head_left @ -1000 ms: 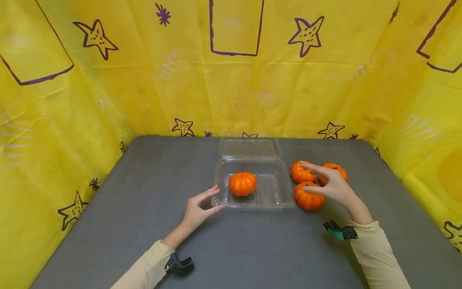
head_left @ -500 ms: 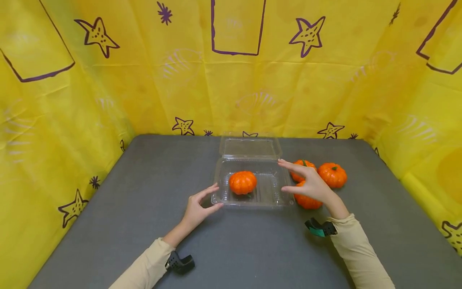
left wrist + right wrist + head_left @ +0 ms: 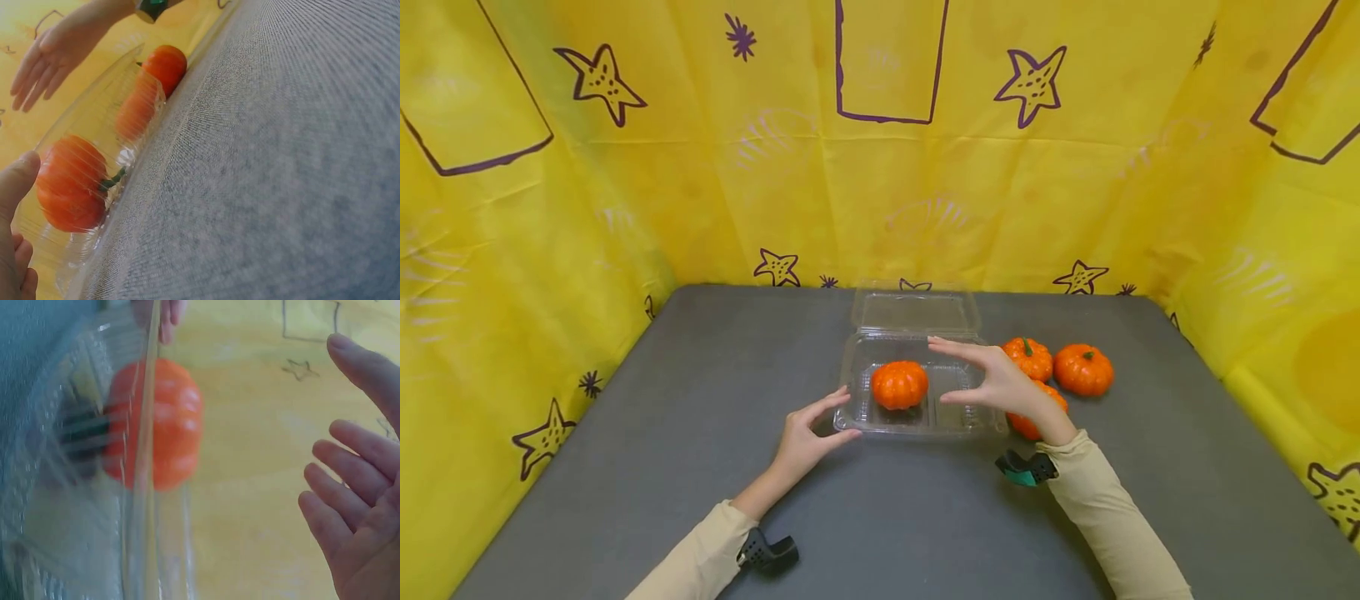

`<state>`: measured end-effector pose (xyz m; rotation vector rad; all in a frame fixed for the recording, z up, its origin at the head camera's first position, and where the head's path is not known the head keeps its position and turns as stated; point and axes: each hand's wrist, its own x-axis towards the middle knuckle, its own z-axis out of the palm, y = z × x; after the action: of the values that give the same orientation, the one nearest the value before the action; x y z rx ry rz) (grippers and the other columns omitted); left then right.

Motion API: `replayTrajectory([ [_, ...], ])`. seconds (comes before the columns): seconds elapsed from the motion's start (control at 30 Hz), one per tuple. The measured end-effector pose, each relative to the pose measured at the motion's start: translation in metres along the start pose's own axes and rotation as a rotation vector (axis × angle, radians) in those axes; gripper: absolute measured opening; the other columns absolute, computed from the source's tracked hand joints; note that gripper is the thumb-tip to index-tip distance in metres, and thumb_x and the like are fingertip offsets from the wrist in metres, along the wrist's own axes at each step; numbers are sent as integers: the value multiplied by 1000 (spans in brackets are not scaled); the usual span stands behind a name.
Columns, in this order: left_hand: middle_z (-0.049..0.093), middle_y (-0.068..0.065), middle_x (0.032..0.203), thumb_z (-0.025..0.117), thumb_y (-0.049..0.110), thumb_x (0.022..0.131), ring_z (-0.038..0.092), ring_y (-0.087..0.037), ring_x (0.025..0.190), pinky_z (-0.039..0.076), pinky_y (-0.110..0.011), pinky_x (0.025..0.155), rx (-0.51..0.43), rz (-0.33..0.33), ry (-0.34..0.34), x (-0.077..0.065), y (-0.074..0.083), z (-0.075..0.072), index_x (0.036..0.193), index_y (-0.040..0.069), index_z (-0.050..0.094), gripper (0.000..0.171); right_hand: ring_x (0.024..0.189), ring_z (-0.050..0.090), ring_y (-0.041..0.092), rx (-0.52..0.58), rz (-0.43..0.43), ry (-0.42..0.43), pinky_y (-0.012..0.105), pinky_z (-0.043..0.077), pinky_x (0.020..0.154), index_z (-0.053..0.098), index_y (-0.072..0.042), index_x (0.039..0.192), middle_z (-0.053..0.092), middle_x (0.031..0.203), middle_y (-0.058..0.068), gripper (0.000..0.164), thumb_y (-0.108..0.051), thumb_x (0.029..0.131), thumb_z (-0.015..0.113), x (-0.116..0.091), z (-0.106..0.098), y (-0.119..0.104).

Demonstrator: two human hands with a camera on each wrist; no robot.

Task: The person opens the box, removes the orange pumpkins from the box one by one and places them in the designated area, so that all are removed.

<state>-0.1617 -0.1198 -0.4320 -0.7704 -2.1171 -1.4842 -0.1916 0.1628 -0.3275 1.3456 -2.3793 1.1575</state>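
A clear plastic clamshell box (image 3: 950, 421) stands on the table with its lid (image 3: 916, 312) folded back. An orange pumpkin (image 3: 899, 385) lies on its side in the box's left part, its green stem (image 3: 112, 180) showing in the left wrist view. My left hand (image 3: 801, 437) is at the box's left edge, thumb and fingers spread apart; I cannot tell whether it touches the wall. Over the box's right part hovers my right hand (image 3: 992, 379), fingers extended and holding nothing. The right wrist view shows that hand (image 3: 362, 494) apart from the pumpkin (image 3: 165, 422).
Right of the box sit more pumpkins: one behind (image 3: 1030, 358), one farther right (image 3: 1084, 369), and one in front (image 3: 1028, 423), partly covered by my right wrist. The grey table (image 3: 887, 517) ends at a yellow patterned curtain (image 3: 715, 192).
My right hand has moved left, from above the loose pumpkins to above the box's right part, with nothing in it. The left hand has stayed at the box's left edge.
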Motion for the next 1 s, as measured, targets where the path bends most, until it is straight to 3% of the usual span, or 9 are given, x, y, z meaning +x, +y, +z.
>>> replayTrajectory([
  [0.17,57,-26,107,80,-6,58,55,-37,100,39,-23,91,0,6,-3,1,2,0,97,-13,62,44,112,46,35,40,-65,-83,39,40,91,51,10,118,49,121,26,61,0,64,78,14,11,4],
  [0.47,58,-25,107,80,-3,58,55,-36,99,38,-24,91,22,15,-9,3,2,0,94,-11,64,41,121,34,38,84,-28,-217,43,33,96,55,10,115,48,123,24,51,-1,69,75,18,34,30],
  [0.67,59,-26,105,81,-4,57,56,-38,97,40,-25,90,35,49,-5,2,2,0,95,-11,64,42,127,26,32,83,-39,-221,43,30,98,58,2,117,48,127,16,50,-5,70,75,13,49,57],
  [0.83,59,-24,106,81,-3,57,56,-36,99,39,-24,91,31,22,-13,2,2,0,95,-11,64,42,129,25,23,59,2,-248,38,32,98,57,-4,120,43,132,11,50,-14,74,73,12,54,61],
  [1.0,58,-25,106,81,-3,57,56,-36,98,39,-25,91,29,15,-11,3,2,-1,95,-11,64,42,127,28,20,-43,21,-272,36,37,94,56,-5,122,39,136,11,52,-9,74,73,13,57,61],
])
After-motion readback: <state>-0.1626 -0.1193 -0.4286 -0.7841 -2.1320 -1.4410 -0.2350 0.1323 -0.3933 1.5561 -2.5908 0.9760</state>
